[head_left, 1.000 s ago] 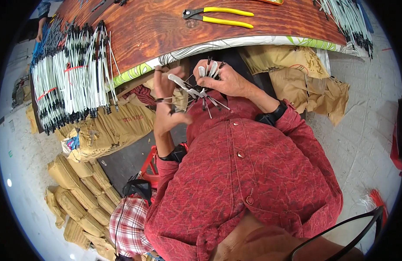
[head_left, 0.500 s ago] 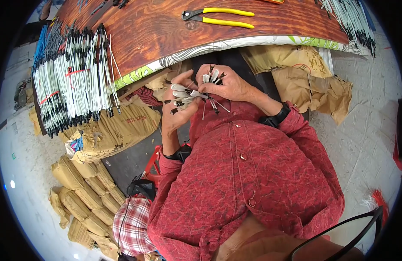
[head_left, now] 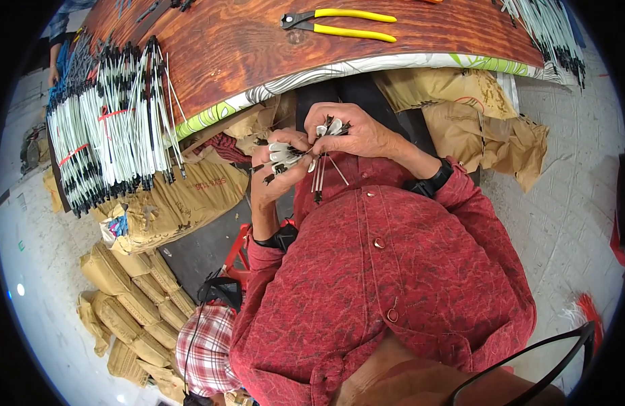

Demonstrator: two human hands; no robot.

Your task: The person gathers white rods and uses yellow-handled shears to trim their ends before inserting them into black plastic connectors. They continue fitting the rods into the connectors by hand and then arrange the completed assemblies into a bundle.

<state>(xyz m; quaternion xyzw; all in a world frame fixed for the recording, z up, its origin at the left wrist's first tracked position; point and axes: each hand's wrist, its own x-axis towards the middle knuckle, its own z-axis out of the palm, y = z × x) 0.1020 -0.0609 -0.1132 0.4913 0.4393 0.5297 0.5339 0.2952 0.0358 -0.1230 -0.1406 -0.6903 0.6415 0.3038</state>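
In front of my chest, both hands are closed and meet at the fingertips. My left hand (head_left: pixel 273 188) grips a bunch of thin rods with flat white pieces (head_left: pixel 280 157) and small black ends sticking out between its fingers. My right hand (head_left: pixel 365 137) is wrapped round a second bunch of such rods with white pieces (head_left: pixel 333 126) and black ends. Several thin pale rods (head_left: pixel 320 177) hang below the right fingers, over my shirt. Fingers hide where thumb and fingertips touch.
On the wooden table (head_left: pixel 235 51) lie yellow-handled pliers (head_left: pixel 339 24). Tied bundles of white rods with black tips (head_left: pixel 116 128) lie at its left edge, more rods (head_left: pixel 546 37) at its right. Brown packages (head_left: pixel 140 304) are stacked on the lower left. Another person's arm (head_left: pixel 55 51) shows far left.
My hands have drawn closer together, the left fingers curling in. The hanging rods below the right hand have shifted. Far left, another person's arm has come into view.
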